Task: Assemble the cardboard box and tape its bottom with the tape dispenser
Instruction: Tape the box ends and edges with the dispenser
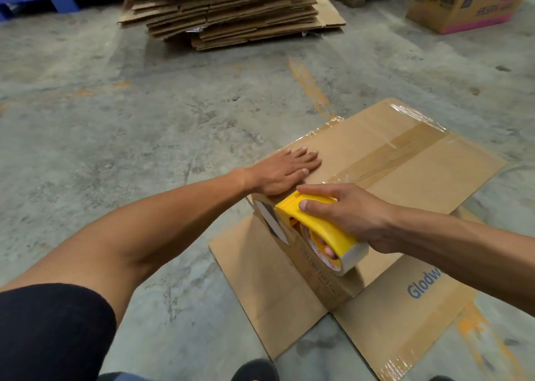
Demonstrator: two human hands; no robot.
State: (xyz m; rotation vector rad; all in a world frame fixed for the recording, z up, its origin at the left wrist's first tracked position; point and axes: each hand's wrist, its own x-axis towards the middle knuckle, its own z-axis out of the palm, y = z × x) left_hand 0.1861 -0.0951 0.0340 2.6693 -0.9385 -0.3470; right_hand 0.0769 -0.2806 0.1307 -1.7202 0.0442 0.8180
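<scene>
The brown cardboard box [385,160] stands on the concrete floor [144,114] bottom up, clear tape along its seam, its lower flaps splayed out beneath the hands. The left hand [285,170] lies flat and released on the bottom panel; just beside it the right hand [351,215] grasps the yellow tape dispenser [315,224] at the near edge. A flap under the right hand reads "Glodw"

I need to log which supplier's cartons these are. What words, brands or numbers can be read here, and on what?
"Glodw", cut off by the right arm: blue print on the spread flap of the cardboard box.
Red print on the tape roll: too blurred to read.
Print on the far carton: too blurred to read.
</scene>
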